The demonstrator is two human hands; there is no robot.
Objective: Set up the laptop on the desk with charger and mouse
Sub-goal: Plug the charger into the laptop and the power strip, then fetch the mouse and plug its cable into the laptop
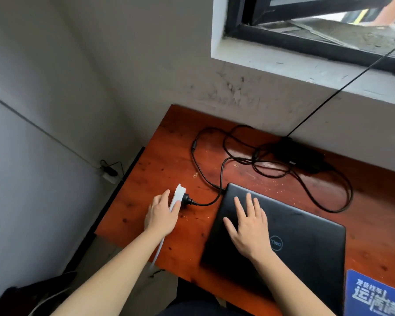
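Dell laptop (283, 236) lies closed at lower centre-right of the frame on the desk (157, 156). The right hand (249, 229) rests flat and open on its lid. The left hand (161, 214) grips the white power strip (178, 193), with the charger plug (187, 198) seated in it. Outstanding, by my judgement: lid unopened, no mouse in view.

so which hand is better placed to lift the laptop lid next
Right. The right hand lies flat on the closed laptop, fingers spread on its lid. The left hand is off to the side, holding the white power strip with the black plug in it, so it looks occupied.
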